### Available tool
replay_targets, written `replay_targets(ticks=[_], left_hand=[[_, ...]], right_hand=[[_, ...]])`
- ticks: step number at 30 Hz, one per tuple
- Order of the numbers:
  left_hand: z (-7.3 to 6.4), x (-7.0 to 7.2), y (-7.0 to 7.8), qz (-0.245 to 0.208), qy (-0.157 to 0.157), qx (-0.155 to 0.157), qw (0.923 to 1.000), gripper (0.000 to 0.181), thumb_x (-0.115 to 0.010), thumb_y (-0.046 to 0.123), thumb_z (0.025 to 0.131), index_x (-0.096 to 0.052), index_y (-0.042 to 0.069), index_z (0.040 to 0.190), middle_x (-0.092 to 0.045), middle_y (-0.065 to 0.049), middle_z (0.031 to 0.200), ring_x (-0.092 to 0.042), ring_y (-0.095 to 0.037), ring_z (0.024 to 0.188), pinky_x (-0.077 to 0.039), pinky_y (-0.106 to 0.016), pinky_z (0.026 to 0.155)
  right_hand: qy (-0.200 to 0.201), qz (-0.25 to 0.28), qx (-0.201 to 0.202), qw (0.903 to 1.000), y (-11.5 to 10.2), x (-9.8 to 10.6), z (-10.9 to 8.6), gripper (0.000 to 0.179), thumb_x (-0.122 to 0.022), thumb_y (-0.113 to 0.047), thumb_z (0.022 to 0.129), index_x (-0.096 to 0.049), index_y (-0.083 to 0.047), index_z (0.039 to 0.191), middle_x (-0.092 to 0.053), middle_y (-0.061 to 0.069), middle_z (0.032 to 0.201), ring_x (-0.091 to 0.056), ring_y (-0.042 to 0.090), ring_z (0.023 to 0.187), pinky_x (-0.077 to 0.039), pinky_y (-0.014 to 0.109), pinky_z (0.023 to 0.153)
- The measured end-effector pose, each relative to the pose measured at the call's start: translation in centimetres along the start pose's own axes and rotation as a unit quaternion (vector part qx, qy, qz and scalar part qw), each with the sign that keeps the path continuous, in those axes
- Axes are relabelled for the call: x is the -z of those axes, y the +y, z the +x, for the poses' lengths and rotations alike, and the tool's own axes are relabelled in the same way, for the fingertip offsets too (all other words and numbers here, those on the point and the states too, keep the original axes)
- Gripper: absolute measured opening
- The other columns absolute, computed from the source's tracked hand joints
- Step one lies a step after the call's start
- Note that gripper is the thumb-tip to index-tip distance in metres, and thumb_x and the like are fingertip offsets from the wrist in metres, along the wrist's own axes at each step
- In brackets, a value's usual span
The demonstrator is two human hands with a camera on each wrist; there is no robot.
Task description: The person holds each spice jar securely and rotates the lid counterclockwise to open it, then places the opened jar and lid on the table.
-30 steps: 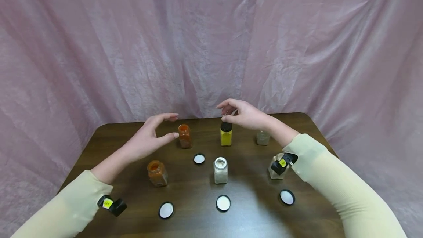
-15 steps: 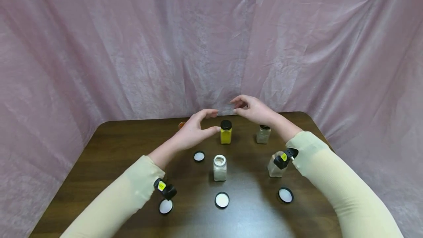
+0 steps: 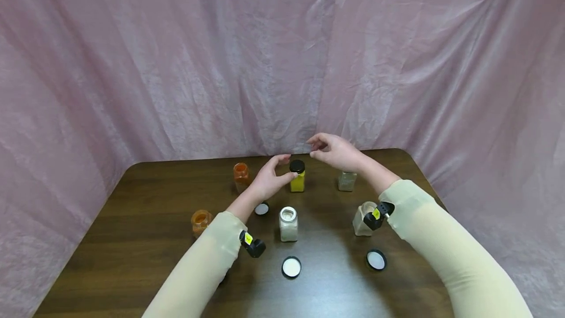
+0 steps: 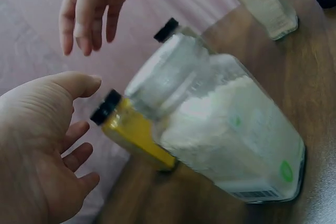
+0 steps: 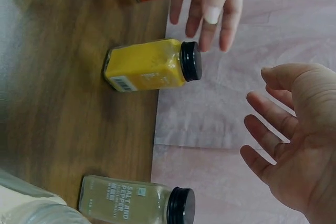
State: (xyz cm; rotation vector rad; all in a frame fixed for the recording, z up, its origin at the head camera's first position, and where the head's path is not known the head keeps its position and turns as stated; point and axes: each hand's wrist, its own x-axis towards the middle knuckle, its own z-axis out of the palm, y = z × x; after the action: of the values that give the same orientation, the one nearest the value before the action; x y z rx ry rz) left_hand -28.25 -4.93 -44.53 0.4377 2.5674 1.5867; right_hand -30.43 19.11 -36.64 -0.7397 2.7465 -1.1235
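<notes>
A jar of yellow powder (image 3: 297,184) with a black lid stands upright at the back middle of the table. My left hand (image 3: 271,180) hovers just left of it, thumb and fingers spread apart around a gap; the left wrist view shows the hand holding nothing. Up and to the right of that jar, my right hand (image 3: 339,153) hangs in the air with relaxed fingers, also holding nothing. In the right wrist view the yellow jar's black lid (image 5: 191,61) lies between the two hands, near the left fingertips.
Open jars stand around: red-orange (image 3: 241,175), orange (image 3: 200,222), white (image 3: 289,229) and pale powder (image 3: 363,222). A lidded salt and pepper jar (image 5: 126,200) is at back right. Loose lids (image 3: 291,267) lie upturned on the wooden table (image 3: 123,220). A pink curtain (image 3: 265,63) hangs behind.
My left hand has moved right, from beside the red-orange jar to the yellow jar. My right hand has shifted right, away from above the yellow jar's lid.
</notes>
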Motion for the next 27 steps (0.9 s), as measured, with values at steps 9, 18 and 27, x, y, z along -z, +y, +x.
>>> replay_targets(ticks=[9, 18, 27], left_hand=[[0.6, -1.0, -2.8, -0.032, -0.004, 0.016, 0.9993, 0.066, -0.076, 0.022, 0.093, -0.047, 0.007, 0.15, -0.053, -0.017, 0.146, -0.045, -0.036, 0.138, -0.036, -0.052, 0.113], [1.2, -1.9, -4.1, -0.03, -0.011, 0.027, 0.9991, 0.066, -0.08, 0.023, 0.091, -0.048, 0.009, 0.148, -0.059, -0.012, 0.139, -0.05, -0.033, 0.133, -0.04, -0.05, 0.109], [1.4, -2.5, -4.3, -0.028, -0.019, 0.017, 0.9993, 0.062, -0.081, 0.02, 0.09, -0.052, 0.013, 0.144, -0.064, -0.007, 0.134, -0.055, -0.028, 0.129, -0.042, -0.049, 0.107]], right_hand=[[-0.01, -0.037, 0.015, 0.9991, -0.1, -1.1, 0.6, 0.034, -0.068, -0.018, 0.099, -0.063, -0.005, 0.131, -0.07, 0.015, 0.117, -0.065, 0.03, 0.111, -0.051, 0.046, 0.093], [-0.034, -0.197, 0.012, 0.9798, -0.4, -2.8, 1.7, 0.039, -0.07, -0.032, 0.098, -0.066, -0.011, 0.131, -0.07, 0.005, 0.118, -0.058, 0.028, 0.112, -0.044, 0.049, 0.096], [-0.066, -0.275, -0.02, 0.9589, -1.2, -3.8, 2.5, 0.053, -0.071, -0.052, 0.093, -0.067, -0.016, 0.132, -0.071, 0.001, 0.115, -0.055, 0.027, 0.109, -0.039, 0.05, 0.096]])
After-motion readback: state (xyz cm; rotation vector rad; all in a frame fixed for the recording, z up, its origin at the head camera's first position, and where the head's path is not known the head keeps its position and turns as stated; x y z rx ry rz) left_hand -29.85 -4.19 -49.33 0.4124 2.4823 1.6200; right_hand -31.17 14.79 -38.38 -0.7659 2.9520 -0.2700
